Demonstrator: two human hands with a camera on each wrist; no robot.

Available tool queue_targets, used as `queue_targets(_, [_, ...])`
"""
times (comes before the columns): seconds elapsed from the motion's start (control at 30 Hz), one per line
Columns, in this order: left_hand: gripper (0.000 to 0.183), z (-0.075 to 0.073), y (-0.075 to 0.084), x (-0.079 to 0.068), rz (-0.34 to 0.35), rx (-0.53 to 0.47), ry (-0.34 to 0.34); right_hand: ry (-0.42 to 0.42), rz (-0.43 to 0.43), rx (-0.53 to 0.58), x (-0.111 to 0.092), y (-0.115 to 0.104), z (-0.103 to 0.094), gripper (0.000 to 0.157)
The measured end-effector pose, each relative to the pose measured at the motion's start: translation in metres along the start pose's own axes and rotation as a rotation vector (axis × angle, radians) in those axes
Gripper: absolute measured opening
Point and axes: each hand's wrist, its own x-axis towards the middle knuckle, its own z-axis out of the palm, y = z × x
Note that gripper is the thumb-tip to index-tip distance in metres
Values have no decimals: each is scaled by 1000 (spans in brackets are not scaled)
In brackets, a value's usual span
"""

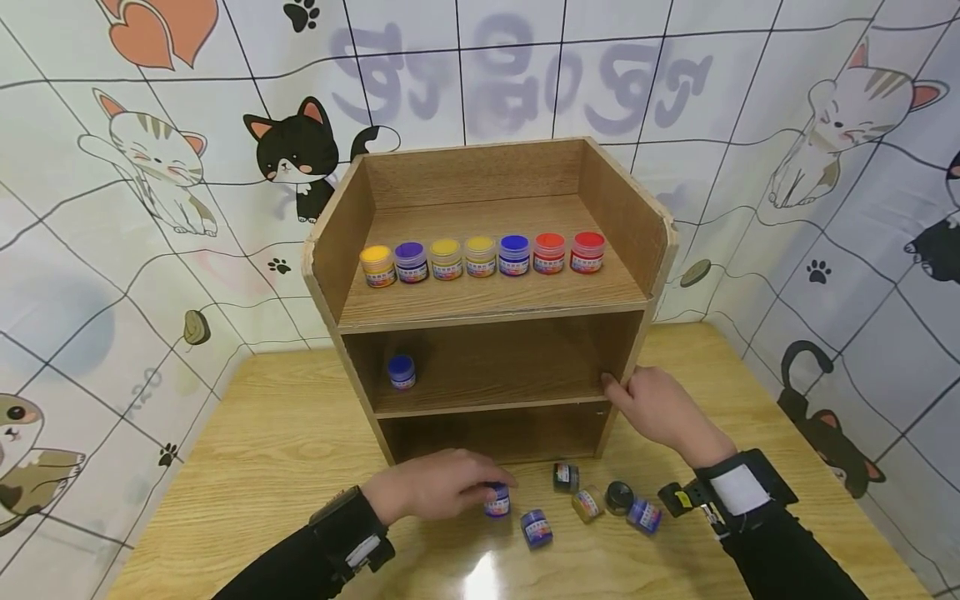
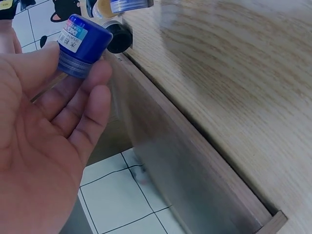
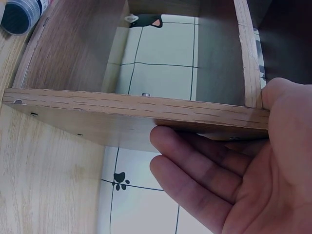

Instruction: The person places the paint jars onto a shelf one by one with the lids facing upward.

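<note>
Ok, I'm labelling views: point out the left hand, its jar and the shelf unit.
Left hand (image 1: 435, 485), head view: back of hand.
Blue jar (image 2: 86, 46), left wrist view: side.
Shelf unit (image 1: 491, 298), head view: upper board.

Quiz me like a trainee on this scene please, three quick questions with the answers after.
1. Count: how many paint jars stand on the top shelf?
2. True or false: the right hand holds a paint jar.
3. Choose: what colour is the jar held by the left hand? A yellow, B red, C blue.

Key: 1 seven; 2 false, it grips the wooden side panel; 3 C.
</note>
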Motion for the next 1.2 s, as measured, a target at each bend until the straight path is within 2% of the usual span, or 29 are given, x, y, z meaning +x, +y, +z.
queue_targets(0.23, [33,-6,2,0,-3,21,9,26,-22,-10,0,0,0,48])
queue_targets(0.57, [33,-26,16,-4,17,100,32,22,-18,-16,0,1,-1,49])
queue_targets(0.83, [34,-56,33,-11,26,129,78,25,-13,-23,1,1,0,48])
queue_targets(0.97, [34,-73,39,-16,7,144,110,27,-13,-23,1,0,-1,47])
queue_targets(1.2, [33,-93,39,-22,-41,234,200,25,-10,-25,0,-1,-1,46])
